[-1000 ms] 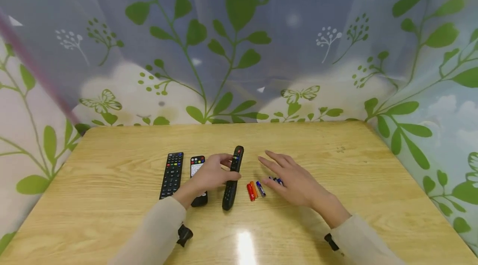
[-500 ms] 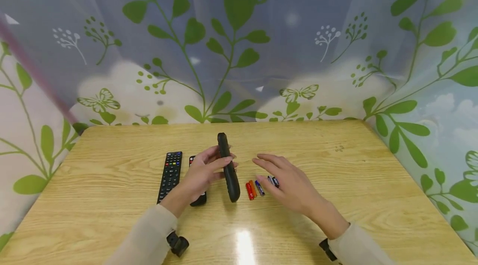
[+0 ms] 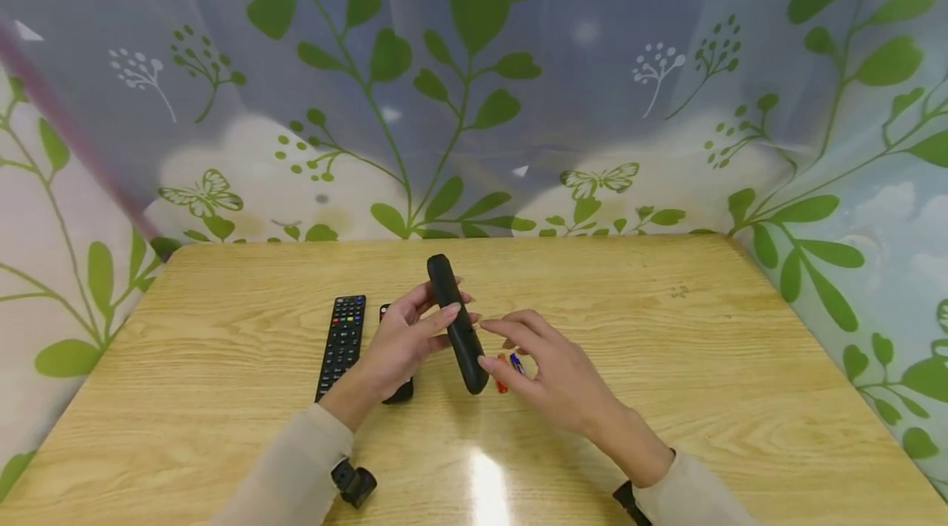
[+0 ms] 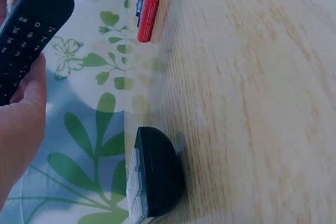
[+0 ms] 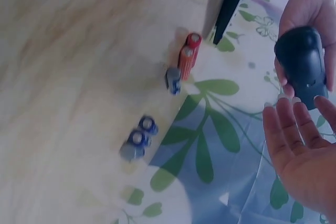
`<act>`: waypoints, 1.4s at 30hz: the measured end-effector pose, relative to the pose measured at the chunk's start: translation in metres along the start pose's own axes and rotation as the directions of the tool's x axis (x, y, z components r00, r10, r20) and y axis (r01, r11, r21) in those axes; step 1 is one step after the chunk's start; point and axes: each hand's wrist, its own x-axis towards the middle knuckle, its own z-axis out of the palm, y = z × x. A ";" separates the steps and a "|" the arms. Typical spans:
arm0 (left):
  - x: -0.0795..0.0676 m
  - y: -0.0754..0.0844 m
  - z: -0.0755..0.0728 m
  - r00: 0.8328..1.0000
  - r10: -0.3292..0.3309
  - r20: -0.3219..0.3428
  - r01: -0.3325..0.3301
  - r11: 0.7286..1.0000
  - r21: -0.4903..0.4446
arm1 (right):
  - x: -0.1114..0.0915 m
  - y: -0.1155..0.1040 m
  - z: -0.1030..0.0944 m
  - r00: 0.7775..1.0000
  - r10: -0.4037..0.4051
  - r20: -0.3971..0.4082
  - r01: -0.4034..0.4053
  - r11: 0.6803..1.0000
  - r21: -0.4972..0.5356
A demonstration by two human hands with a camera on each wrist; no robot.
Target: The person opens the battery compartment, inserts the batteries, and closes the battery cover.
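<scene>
Head view: the left hand (image 3: 400, 343) grasps the remote (image 3: 464, 342) above the counter (image 3: 711, 361), its long axis pointing away and slightly left. The right hand (image 3: 551, 374), fingers relaxed and holding nothing, is nearer its close end, just rightward; contact unclear.

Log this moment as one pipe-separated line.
left hand: holds remote above table | right hand: at remote's edge, contact unclear | batteries: on table | two other remotes: on table

Wood-grain table (image 3: 666, 345), two black remotes (image 3: 343, 341), loose batteries (image 5: 186, 64)
</scene>
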 end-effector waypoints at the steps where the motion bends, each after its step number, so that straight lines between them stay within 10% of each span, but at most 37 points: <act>1: 0.000 0.000 0.000 1.000 0.005 0.000 -0.005 1.000 0.001 | 0.001 -0.002 0.002 1.000 0.023 0.008 -0.023 0.999 0.029; 17: -0.005 0.001 0.003 0.999 0.041 -0.002 -0.041 0.999 -0.034 | 0.006 -0.009 0.023 0.995 0.101 -0.007 -0.099 0.985 0.142; 27: -0.009 0.003 0.004 0.999 0.049 -0.019 -0.050 0.998 -0.048 | 0.005 -0.011 0.029 0.998 0.009 -0.066 -0.005 0.998 0.064; 42: -0.009 -0.006 0.003 1.000 0.024 -0.007 -0.024 1.000 -0.019 | 0.009 -0.010 0.022 0.984 0.116 0.137 -0.142 0.971 0.192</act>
